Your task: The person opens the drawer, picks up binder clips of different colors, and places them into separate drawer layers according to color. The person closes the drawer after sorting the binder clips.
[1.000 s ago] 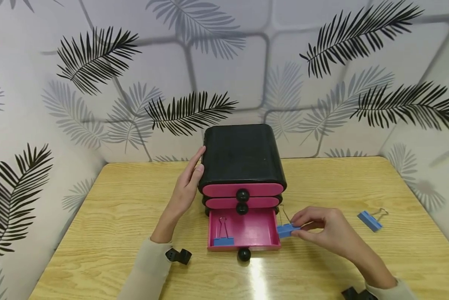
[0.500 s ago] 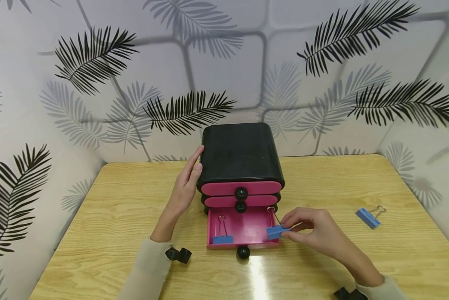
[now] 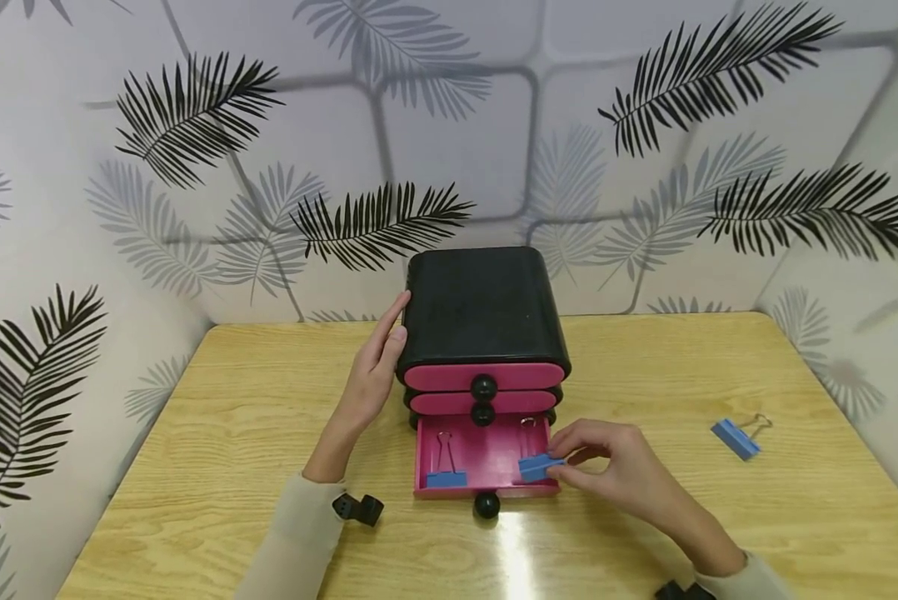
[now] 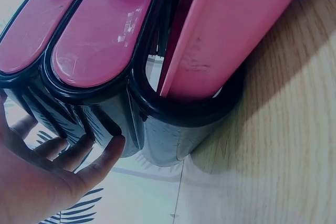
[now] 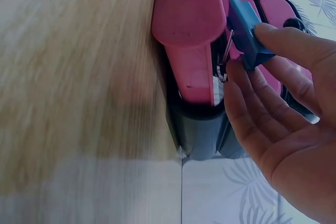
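A black drawer unit (image 3: 482, 304) with pink fronts stands on the table, its bottom drawer (image 3: 490, 446) pulled out. My left hand (image 3: 366, 375) rests against the unit's left side with fingers extended; the left wrist view shows its fingertips (image 4: 113, 148) at the black casing. Between thumb and fingers, my right hand (image 3: 606, 458) pinches a blue binder clip (image 3: 536, 467) over the right part of that drawer. In the right wrist view the held clip's wire handles point down past the drawer's edge. A second blue binder clip (image 3: 446, 479) lies in the drawer's left front corner.
Another blue binder clip (image 3: 736, 437) lies on the wooden table (image 3: 231, 442) to the right. Two upper drawers with black ball knobs (image 3: 484, 387) are closed. A leaf-patterned wall covering (image 3: 449, 150) rises behind the table.
My right hand has carried the pinched binder clip leftward, from beside the drawer's right wall to over its inside. The left hand has stayed against the unit.
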`<state>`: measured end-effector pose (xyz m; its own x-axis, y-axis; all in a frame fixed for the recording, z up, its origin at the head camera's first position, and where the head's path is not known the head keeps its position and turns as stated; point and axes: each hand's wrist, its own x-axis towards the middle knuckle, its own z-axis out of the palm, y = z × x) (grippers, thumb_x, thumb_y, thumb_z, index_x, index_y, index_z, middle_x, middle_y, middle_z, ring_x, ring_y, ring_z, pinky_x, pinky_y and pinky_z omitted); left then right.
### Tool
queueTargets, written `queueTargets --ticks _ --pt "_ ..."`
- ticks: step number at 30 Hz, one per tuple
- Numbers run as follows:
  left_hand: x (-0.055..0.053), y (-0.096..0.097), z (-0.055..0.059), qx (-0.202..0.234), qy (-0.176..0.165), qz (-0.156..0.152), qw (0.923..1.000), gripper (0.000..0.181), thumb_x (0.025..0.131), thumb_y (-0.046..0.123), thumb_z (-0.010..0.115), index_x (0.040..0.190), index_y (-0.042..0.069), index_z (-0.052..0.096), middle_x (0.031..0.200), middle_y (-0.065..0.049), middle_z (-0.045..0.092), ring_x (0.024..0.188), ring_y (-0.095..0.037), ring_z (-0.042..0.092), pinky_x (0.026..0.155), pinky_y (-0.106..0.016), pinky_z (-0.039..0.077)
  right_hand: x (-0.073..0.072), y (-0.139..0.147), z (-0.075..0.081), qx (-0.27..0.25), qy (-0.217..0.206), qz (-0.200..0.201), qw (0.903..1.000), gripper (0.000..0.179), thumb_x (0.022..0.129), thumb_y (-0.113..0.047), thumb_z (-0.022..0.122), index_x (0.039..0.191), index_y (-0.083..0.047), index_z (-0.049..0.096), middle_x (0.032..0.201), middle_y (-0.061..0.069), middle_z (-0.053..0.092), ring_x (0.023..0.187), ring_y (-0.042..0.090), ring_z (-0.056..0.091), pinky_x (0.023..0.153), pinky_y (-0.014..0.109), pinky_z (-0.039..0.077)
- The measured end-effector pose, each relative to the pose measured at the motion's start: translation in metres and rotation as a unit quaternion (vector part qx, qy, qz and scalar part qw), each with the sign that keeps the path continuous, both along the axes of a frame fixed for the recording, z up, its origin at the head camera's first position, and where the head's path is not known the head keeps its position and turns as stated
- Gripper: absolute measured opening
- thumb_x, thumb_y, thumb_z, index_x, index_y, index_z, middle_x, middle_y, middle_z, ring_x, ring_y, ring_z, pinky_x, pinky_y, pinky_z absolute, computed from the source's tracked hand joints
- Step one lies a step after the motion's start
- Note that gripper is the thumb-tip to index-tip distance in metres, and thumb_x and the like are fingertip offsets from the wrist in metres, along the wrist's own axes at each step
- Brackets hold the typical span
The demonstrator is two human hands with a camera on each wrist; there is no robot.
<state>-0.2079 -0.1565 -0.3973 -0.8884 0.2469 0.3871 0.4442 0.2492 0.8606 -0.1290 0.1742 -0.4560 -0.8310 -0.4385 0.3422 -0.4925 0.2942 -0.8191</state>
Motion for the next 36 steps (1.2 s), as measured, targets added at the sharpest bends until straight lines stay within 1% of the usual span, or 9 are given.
queueTargets --ticks 5,7,10,13,17,21,27,33,36 --pt "0.000 0.000 0.001 -0.002 -0.002 -0.005 1.0000 0.052 0.111 0.013 0.038 0.161 0.005 0.030 0.167 -0.012 0.028 0.154 -0.022 0.024 0.124 -0.045 0.022 -0.001 -0.007 -0.002 0.004 0.043 -0.009 0.9990 0.016 0.084 -0.007 0.085 0.092 -0.017 0.076 0.100 0.003 0.076 0.091 0.014 0.072 0.070 0.033 0.062" --pt "0.000 0.000 0.001 -0.001 -0.003 -0.006 1.0000 0.052 0.111 0.013 0.037 0.161 0.004 0.030 0.167 -0.012 0.028 0.154 -0.022 0.024 0.124 -0.045 0.021 -0.001 -0.009 -0.003 0.006 0.053 -0.014 0.9985 0.017 0.083 -0.007 0.086 0.091 -0.018 0.076 0.099 0.001 0.075 0.090 0.014 0.072 0.070 0.033 0.062" --pt "0.000 0.000 0.001 0.002 -0.005 -0.006 1.0000 0.052 0.110 0.013 0.037 0.161 0.004 0.030 0.167 -0.013 0.028 0.154 -0.023 0.024 0.124 -0.046 0.022 -0.002 -0.013 -0.005 0.016 0.056 -0.023 0.9980 0.017 0.082 -0.008 0.087 0.090 -0.020 0.076 0.098 -0.003 0.075 0.088 0.012 0.071 0.071 0.034 0.062" --pt "-0.001 0.000 0.002 0.005 -0.007 -0.008 0.9999 0.052 0.110 0.013 0.038 0.161 0.004 0.030 0.167 -0.013 0.028 0.154 -0.023 0.024 0.124 -0.046 0.022 -0.002 -0.017 -0.006 0.021 0.050 -0.028 0.9981 0.019 0.081 -0.008 0.087 0.090 -0.019 0.076 0.097 -0.006 0.074 0.085 0.011 0.071 0.073 0.035 0.062" --pt "-0.001 0.000 0.002 0.005 -0.009 -0.008 0.9999 0.052 0.110 0.013 0.038 0.161 0.005 0.030 0.167 -0.012 0.028 0.154 -0.022 0.024 0.124 -0.045 0.022 -0.001 -0.023 -0.007 0.019 0.025 -0.022 0.9993 0.018 0.081 -0.004 0.087 0.091 -0.016 0.076 0.098 -0.004 0.074 0.083 0.011 0.071 0.074 0.035 0.062" --pt "0.000 -0.001 0.001 0.002 -0.011 -0.006 0.9999 0.053 0.111 0.014 0.038 0.162 0.006 0.030 0.167 -0.011 0.028 0.154 -0.021 0.025 0.124 -0.043 0.022 0.000 -0.028 -0.006 0.027 0.002 -0.027 0.9993 0.017 0.082 -0.004 0.085 0.091 -0.015 0.076 0.096 -0.005 0.074 0.083 0.010 0.070 0.075 0.033 0.062" --pt "-0.001 -0.001 -0.001 0.006 -0.009 -0.008 0.9999 0.053 0.111 0.015 0.038 0.162 0.005 0.030 0.167 -0.011 0.028 0.154 -0.020 0.025 0.124 -0.044 0.021 -0.001 -0.032 -0.005 0.039 0.001 -0.027 0.9989 0.012 0.085 -0.008 0.085 0.090 -0.015 0.077 0.096 -0.004 0.074 0.083 0.010 0.069 0.073 0.035 0.062" --pt "-0.001 -0.001 0.000 0.009 -0.009 -0.008 0.9999 0.052 0.111 0.015 0.039 0.161 0.005 0.030 0.167 -0.011 0.028 0.154 -0.020 0.025 0.124 -0.043 0.022 -0.003 -0.038 -0.004 0.063 0.008 -0.026 0.9976 0.011 0.084 -0.007 0.085 0.090 -0.013 0.077 0.096 -0.002 0.075 0.083 0.010 0.069 0.071 0.031 0.062" --pt "-0.001 -0.001 0.000 0.010 -0.009 -0.009 0.9999 0.052 0.111 0.015 0.039 0.161 0.005 0.030 0.167 -0.011 0.028 0.154 -0.020 0.025 0.124 -0.043 0.023 -0.004 -0.041 -0.004 0.075 0.004 -0.026 0.9968 0.011 0.084 -0.008 0.085 0.091 -0.013 0.078 0.097 -0.002 0.075 0.084 0.010 0.069 0.070 0.029 0.061"
